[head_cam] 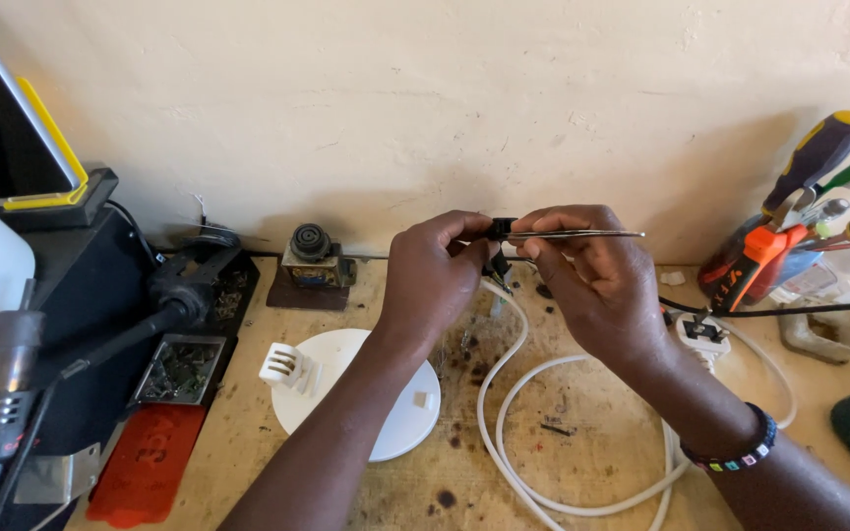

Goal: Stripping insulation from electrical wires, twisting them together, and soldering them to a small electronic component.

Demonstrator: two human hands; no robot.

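My left hand (433, 275) pinches a small black part (499, 230) at chest height above the wooden bench. My right hand (592, 280) holds thin metal tweezers (582, 234) whose tips meet that black part; the handles stick out to the right. The end of a white cable (504, 374) hangs just below the black part and loops down across the bench toward me. Whether the cable is joined to the part is hidden by my fingers.
A white round disc (386, 413) with a white plug (282, 366) lies at centre left. Soldering gear and a hot-air handle (12, 354) stand at left. A tool holder with screwdrivers and pliers (789, 226) is at right, beside a black wire (769, 313).
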